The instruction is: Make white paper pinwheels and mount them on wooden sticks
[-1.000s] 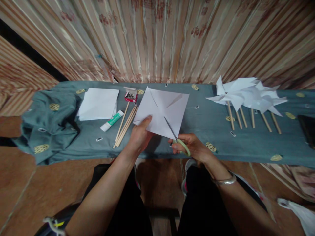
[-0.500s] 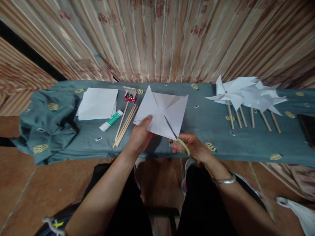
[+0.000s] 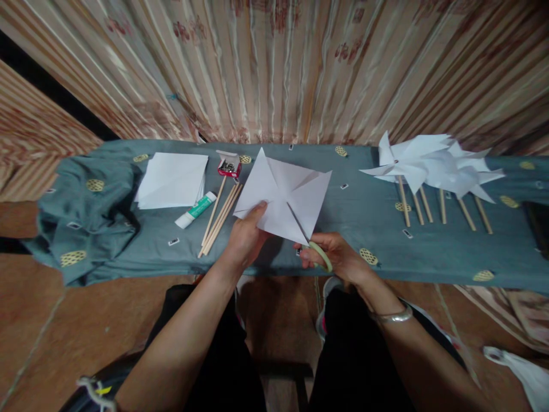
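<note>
A white paper square [image 3: 283, 183] is held above the cloth, with creases and slits running from its corners toward the middle. My left hand [image 3: 249, 234] grips its lower left edge, thumb on top and fingers underneath. In my right hand [image 3: 332, 252] is a pair of scissors [image 3: 319, 256] with light green handles. The blades lie along the slit at the paper's near right corner. Part of the fingers in the handles is hidden.
Left of the paper lie wooden sticks [image 3: 221, 223], a glue stick [image 3: 196, 210], an opened small red box of metal pins [image 3: 229, 166] and a stack of white paper [image 3: 171, 180]. Several paper pinwheels [image 3: 433, 163] on sticks lie to the right. A dark object [image 3: 538, 220] sits at the far right.
The whole view has shifted very slightly. Both hands, the paper and the scissors keep almost the same places relative to each other.
</note>
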Action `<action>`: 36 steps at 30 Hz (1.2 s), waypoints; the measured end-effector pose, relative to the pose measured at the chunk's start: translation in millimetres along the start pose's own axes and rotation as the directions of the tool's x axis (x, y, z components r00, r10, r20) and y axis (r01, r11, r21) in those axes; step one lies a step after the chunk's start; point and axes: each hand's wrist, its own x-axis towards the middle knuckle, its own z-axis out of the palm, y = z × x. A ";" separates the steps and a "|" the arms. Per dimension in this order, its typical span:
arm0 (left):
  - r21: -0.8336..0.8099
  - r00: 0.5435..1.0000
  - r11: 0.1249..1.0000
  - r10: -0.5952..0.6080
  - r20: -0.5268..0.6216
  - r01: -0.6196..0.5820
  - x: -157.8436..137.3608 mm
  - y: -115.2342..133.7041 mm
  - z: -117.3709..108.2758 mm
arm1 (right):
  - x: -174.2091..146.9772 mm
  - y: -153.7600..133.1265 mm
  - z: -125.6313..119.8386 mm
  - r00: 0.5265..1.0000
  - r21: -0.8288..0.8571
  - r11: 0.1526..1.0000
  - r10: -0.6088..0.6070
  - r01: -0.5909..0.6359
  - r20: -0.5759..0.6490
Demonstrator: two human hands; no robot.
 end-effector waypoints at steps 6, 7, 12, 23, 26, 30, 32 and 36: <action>0.012 1.000 1.000 0.003 -0.009 -0.003 -0.4 0.0 0.4 | 2.0 4.5 -0.5 1.000 0.031 1.000 -0.006 0.006 0.003; 0.015 1.000 1.000 0.002 -0.013 -0.002 -0.5 0.1 0.8 | 2.3 5.3 -0.7 1.000 0.032 0.999 -0.004 0.004 0.004; -0.010 0.999 1.000 0.005 -0.037 -0.005 -0.3 0.3 1.9 | 3.0 7.1 -1.1 1.000 0.005 1.000 -0.002 0.002 -0.010; -0.036 1.000 0.999 -0.014 -0.023 0.013 -0.4 2.9 1.9 | -2.5 -1.1 -2.5 0.997 -0.065 0.998 0.028 -0.023 0.075; -0.069 0.999 0.998 0.006 -0.032 -0.008 1.9 4.8 1.9 | -10.2 -5.9 -10.1 0.983 -0.132 0.989 0.088 -0.067 0.163; -0.097 0.997 0.994 0.038 -0.060 -0.044 7.0 6.1 -2.5 | -26.0 -5.1 -29.6 0.972 -0.229 0.966 0.161 -0.121 0.169; -0.103 0.995 0.994 0.039 -0.088 -0.048 8.9 4.7 -5.6 | -33.6 -1.3 -42.9 0.986 -0.251 0.962 0.137 -0.109 0.096; -0.150 0.991 0.989 -0.019 -0.133 -0.001 10.3 -3.7 -8.6 | -40.4 7.3 -69.4 0.967 -0.475 0.879 -0.075 -0.050 -0.241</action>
